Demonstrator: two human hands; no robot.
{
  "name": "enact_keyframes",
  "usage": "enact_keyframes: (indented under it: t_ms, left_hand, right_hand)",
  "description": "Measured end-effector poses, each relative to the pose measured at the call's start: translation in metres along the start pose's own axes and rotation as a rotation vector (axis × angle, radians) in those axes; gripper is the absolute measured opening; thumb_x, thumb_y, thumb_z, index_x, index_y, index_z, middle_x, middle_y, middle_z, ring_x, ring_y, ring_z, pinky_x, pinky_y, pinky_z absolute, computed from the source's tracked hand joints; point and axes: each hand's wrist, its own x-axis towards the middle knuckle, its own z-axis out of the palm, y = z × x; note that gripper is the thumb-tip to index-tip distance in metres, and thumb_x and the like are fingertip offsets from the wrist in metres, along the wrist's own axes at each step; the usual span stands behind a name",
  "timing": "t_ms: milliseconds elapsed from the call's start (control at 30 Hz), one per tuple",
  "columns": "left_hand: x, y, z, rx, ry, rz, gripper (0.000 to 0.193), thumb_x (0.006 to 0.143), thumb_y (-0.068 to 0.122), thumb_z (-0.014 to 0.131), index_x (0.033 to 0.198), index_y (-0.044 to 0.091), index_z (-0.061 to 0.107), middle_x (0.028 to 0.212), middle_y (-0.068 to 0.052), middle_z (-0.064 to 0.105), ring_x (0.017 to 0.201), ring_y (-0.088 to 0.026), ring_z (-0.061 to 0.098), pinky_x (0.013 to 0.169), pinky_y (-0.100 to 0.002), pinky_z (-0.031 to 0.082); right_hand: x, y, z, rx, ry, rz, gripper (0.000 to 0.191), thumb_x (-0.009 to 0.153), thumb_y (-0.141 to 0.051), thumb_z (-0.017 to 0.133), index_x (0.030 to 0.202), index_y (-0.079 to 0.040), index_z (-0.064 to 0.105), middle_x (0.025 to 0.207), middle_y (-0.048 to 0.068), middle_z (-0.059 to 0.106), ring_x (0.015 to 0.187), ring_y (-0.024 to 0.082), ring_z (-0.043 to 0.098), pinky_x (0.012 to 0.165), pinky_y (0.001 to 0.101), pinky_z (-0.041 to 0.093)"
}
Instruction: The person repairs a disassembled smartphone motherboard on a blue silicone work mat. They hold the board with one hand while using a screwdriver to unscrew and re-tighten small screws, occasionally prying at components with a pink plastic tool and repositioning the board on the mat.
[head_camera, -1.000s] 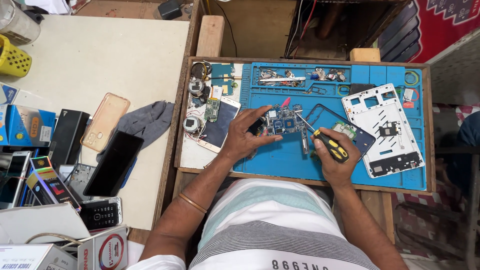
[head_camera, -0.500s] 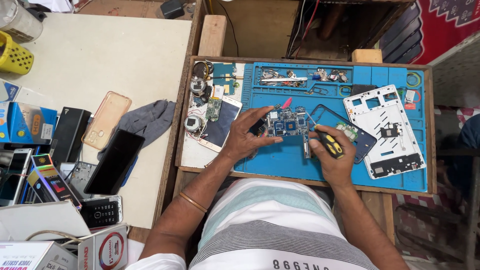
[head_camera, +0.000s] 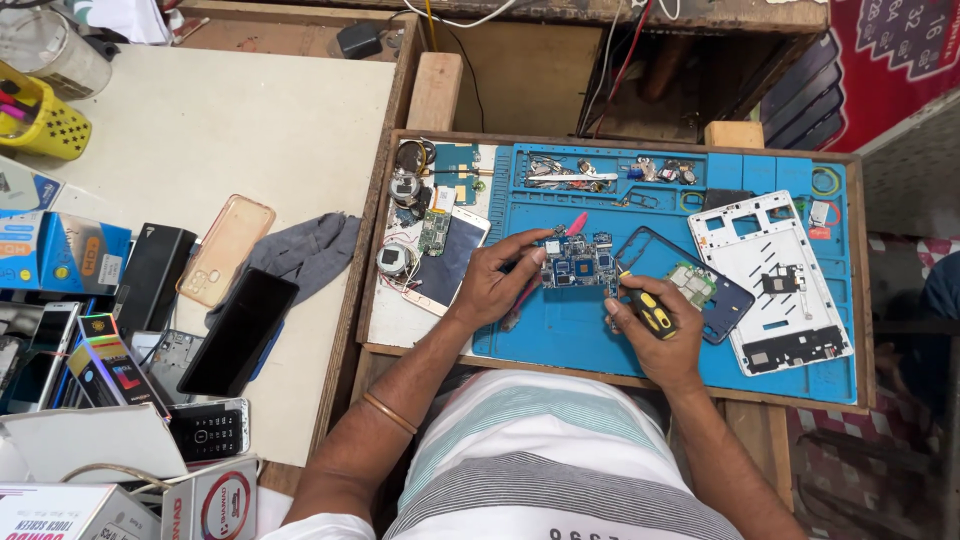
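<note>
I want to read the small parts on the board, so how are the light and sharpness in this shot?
Head view: even, soft light, no harsh shadows or glare on the blue mat; circuit board fairly sharp but too small for detail; left hand and right hand unblurred.

Left hand (head_camera: 495, 285) steadies a blue circuit board (head_camera: 578, 262) on a blue work mat (head_camera: 560, 335); right hand (head_camera: 655, 335) grips a yellow-and-black screwdriver (head_camera: 648, 312) at the board's edge, beside a white phone frame (head_camera: 780, 280).
</note>
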Motion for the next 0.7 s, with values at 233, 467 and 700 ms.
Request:
enact_keyframes:
  t_ms: [233, 467, 700]
  left_hand:
    - [0.005, -0.009, 0.001, -0.004, 0.041, 0.125, 0.03, 0.103, 0.018, 0.068, 0.13, 0.007, 0.068, 0.094, -0.004, 0.077, 0.084, -0.009, 0.072, 0.076, -0.026, 0.061]
    - [0.002, 0.005, 0.0, 0.103, -0.031, 0.053, 0.066, 0.078, 0.028, 0.09, 0.136, 0.012, 0.063, 0.102, -0.005, 0.076, 0.097, -0.014, 0.072, 0.088, -0.032, 0.06]
    - [0.001, 0.012, -0.001, 0.175, -0.067, 0.027, 0.084, 0.067, 0.035, 0.097, 0.137, 0.011, 0.056, 0.116, -0.01, 0.074, 0.109, -0.019, 0.071, 0.096, -0.035, 0.06]
  right_hand:
    - [0.001, 0.003, -0.001, 0.056, 0.01, 0.019, 0.033, 0.089, 0.003, 0.076, 0.12, -0.001, 0.066, 0.104, 0.009, 0.071, 0.086, 0.012, 0.073, 0.066, 0.0224, 0.062]
    - [0.004, -0.001, -0.003, 0.132, 0.021, 0.086, 0.033, 0.089, 0.003, 0.075, 0.121, -0.001, 0.066, 0.105, 0.01, 0.071, 0.084, 0.013, 0.073, 0.064, 0.0227, 0.061]
    - [0.003, -0.002, -0.005, 0.137, 0.016, 0.118, 0.033, 0.089, 0.003, 0.075, 0.12, -0.001, 0.066, 0.105, 0.011, 0.071, 0.084, 0.014, 0.074, 0.063, 0.0235, 0.061]
